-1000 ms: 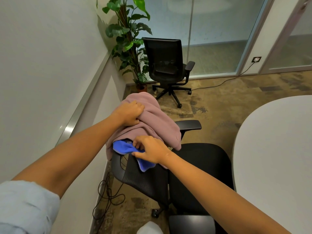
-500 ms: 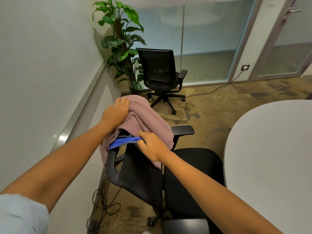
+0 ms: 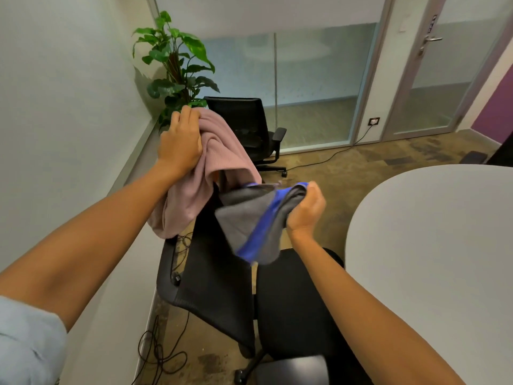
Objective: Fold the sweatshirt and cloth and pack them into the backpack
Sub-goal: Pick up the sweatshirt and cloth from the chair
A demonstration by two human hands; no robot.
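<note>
A dusty-pink sweatshirt [image 3: 219, 162] hangs in the air above the back of a black mesh office chair [image 3: 216, 279]; my left hand [image 3: 181, 143] grips its bunched top. To the right, my right hand [image 3: 305, 208] grips a grey cloth with a blue edge [image 3: 249, 220], which hangs blurred over the chair seat. One corner of the cloth still reaches under the sweatshirt's hem. No backpack is in view.
A white rounded table [image 3: 430, 259] fills the right side. A second black chair [image 3: 249, 129] and a potted plant [image 3: 175, 68] stand at the back by the glass wall. Cables [image 3: 158, 354] lie on the floor by the left wall.
Both hands lifted the garments off the chair back. My right hand pulled the blue-edged cloth out to the right from under the sweatshirt, and my left hand raised the sweatshirt.
</note>
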